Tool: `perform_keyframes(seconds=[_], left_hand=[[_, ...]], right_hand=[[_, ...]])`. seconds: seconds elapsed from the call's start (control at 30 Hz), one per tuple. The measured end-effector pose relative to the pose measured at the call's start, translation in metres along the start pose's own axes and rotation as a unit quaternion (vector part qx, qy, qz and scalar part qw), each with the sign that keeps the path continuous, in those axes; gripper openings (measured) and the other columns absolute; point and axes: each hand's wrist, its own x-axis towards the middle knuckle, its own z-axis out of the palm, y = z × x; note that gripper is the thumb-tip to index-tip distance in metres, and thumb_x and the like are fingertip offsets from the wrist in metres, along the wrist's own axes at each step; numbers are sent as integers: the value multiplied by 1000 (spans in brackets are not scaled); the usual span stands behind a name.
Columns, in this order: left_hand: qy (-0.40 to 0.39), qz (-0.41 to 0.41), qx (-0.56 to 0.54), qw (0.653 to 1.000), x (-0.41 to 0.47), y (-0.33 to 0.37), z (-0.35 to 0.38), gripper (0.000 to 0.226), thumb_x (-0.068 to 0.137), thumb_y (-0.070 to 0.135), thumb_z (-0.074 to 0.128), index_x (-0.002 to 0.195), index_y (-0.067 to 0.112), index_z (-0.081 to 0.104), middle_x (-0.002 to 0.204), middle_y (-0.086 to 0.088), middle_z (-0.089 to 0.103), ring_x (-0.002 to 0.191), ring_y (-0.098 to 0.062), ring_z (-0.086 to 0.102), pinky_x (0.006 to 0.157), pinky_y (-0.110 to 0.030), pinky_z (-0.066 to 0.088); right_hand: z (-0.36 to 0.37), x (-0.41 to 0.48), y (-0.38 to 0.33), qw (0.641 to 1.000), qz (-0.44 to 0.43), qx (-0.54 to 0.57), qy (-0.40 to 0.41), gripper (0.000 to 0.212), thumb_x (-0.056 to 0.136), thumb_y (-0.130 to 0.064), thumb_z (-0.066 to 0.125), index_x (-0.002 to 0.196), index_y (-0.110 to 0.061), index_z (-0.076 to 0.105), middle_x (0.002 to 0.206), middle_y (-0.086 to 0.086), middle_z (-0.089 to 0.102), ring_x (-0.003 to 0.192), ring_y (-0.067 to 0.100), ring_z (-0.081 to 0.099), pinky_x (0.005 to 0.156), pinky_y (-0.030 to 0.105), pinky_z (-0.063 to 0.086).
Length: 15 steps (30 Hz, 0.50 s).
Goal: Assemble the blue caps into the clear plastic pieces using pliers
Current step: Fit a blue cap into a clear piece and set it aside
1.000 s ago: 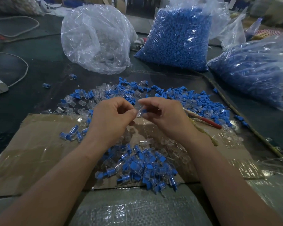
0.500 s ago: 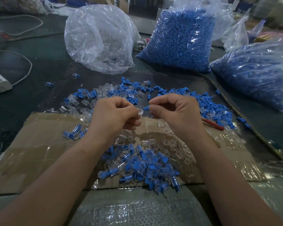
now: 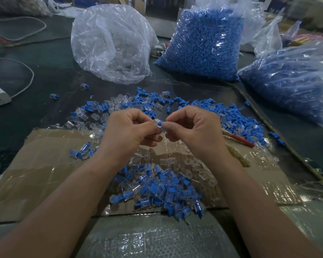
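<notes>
Lining the table's far edge, a slack bag (image 3: 110,43) holds clear parts; a centre bag (image 3: 203,43) and a right-edge bag (image 3: 291,81) hold blue parts. Mid-table, the left hand (image 3: 131,131) pinches a clear plastic piece (image 3: 156,121); the right hand (image 3: 192,129) pinches a blue cap (image 3: 160,124) against it, long axis left-right.

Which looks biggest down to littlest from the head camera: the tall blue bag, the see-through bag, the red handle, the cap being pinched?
Largest: tall blue bag and see-through bag, too alike to rank.
Then: red handle.
Smallest: pinched cap.
</notes>
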Motion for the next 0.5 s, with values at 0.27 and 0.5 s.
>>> perform_keyframes(seconds=[0.27,0.5], left_hand=[[-7,-1,5,1000,1,-1,-1,11,77,-2,67,70,2,59,58,-7,68,52,-16,67,48,-20,52],[-6,18,57,998,1,-5,1,11,77,1,68,71,4,60,64,-8,69,55,-16,68,49,-20,53]], right_hand=[[0,0,3,1000,-3,12,-5,15,70,-13,75,71,-21,63,59,-5,66,52,10,64,53,19,52],[-2,-1,2,1000,-7,-12,-13,17,70,-11,75,68,-21,62,56,-14,63,52,5,62,52,14,48]])
